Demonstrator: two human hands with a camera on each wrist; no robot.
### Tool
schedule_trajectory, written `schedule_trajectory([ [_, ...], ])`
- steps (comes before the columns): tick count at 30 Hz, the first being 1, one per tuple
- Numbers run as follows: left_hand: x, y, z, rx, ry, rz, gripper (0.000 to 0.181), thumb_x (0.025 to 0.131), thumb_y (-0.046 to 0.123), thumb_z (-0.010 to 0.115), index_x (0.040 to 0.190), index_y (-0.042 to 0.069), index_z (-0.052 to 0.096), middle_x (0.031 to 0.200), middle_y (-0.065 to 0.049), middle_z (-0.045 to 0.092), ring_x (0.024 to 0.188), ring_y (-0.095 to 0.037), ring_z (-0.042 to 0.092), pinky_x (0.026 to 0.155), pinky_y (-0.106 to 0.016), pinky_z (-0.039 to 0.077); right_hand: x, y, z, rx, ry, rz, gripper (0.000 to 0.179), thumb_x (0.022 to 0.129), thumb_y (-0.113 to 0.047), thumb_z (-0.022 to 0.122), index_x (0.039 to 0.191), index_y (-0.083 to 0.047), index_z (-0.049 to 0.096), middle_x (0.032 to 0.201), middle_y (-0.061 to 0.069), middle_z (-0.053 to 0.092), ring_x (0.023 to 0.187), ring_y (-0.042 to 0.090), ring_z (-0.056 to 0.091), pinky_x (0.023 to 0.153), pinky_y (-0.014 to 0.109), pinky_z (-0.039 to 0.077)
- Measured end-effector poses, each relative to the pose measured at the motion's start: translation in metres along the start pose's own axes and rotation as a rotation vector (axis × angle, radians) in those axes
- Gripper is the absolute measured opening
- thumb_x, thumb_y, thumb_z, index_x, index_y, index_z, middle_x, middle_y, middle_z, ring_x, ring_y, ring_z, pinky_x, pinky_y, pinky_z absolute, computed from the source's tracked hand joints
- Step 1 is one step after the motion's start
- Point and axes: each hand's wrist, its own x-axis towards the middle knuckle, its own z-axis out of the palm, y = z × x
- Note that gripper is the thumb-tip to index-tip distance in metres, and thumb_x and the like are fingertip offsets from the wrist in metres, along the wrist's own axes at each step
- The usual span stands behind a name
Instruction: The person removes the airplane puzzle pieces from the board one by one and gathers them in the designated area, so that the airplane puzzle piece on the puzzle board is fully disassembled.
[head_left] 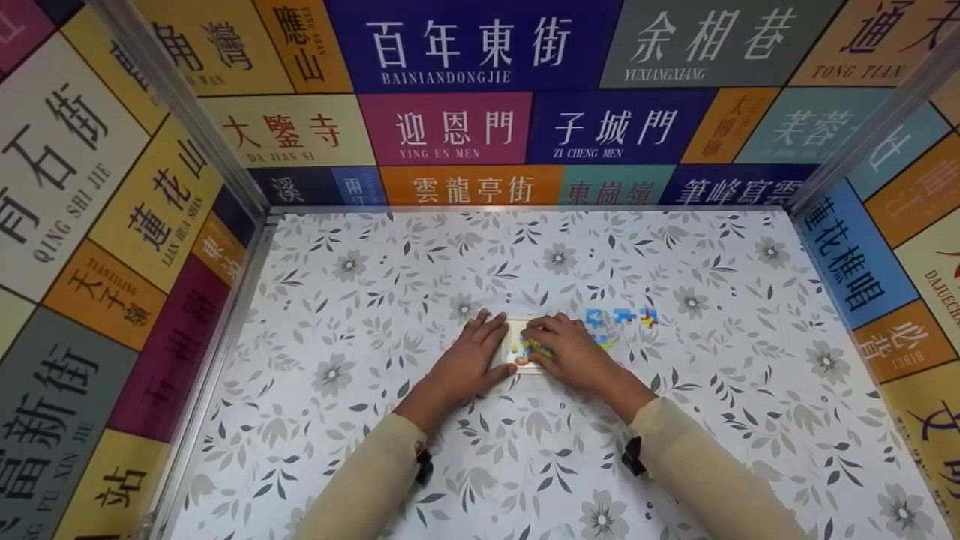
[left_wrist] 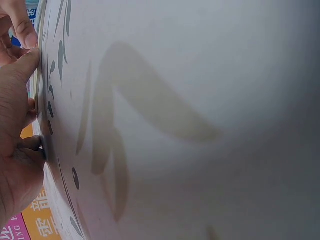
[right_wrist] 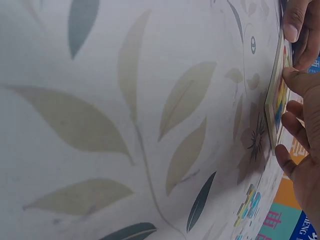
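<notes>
A small jigsaw puzzle board (head_left: pixel 531 370) with a pale frame lies flat on the table, its coloured pieces partly covered by the hands. My left hand (head_left: pixel 474 356) holds the board's left side, thumb by the near corner and fingers toward the far one. Over the right part of the board is my right hand (head_left: pixel 574 351). Its thumb (right_wrist: pixel 295 80) touches the coloured surface in the right wrist view, while its bent fingers come down by the right side. Whether a piece sits between those fingertips is hidden.
Several loose blue puzzle pieces (head_left: pixel 592 318) lie beyond and right of the right hand, one with red and yellow (head_left: pixel 649 318). More pieces (head_left: pixel 602 341) show beside its knuckles. A floral cloth (head_left: pixel 360 450) covers the table, with walls of printed signs (head_left: pixel 450 127) around it.
</notes>
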Motion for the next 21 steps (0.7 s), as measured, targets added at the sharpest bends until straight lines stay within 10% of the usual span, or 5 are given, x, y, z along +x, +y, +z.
schedule_trajectory([
  [21, -0.0002, 0.0001, -0.0003, -0.001, 0.001, 0.004, 0.078, 0.113, 0.049, 0.057, 0.171, 0.000, 0.036, 0.183, -0.016, 0.028, 0.172, -0.045, 0.017, 0.140, -0.058, 0.019, 0.0033, -0.0022, -0.0011, 0.056, 0.015, -0.032, 0.031, 0.103, -0.013, 0.079, 0.133, -0.007, 0.075, 0.135, 0.015, 0.068, 0.120, 0.037, 0.066, 0.104, 0.058, 0.056],
])
